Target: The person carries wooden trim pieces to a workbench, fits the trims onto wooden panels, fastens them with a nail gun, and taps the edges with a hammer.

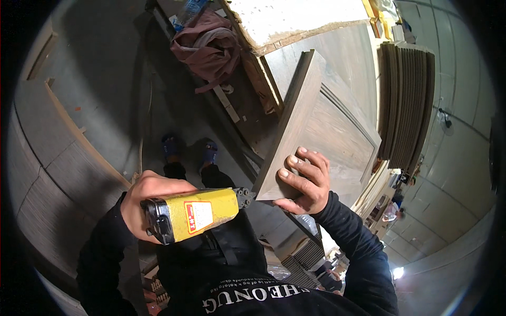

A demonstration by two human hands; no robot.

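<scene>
Dim floor below, right hand grips panel (wood-grained).

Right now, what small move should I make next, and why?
I'd probably slide your right hand farther from the near corner of the wooden panel: its thumb sits close to that corner, where the yellow tool in your left hand points its nose.

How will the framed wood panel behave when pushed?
The framed wood panel is likely stiff, given its broad frame. It may tip or swing: the right hand holds it near one end, most of it beyond the fingers. Rolling seems unlikely, given its angular corners.
</scene>
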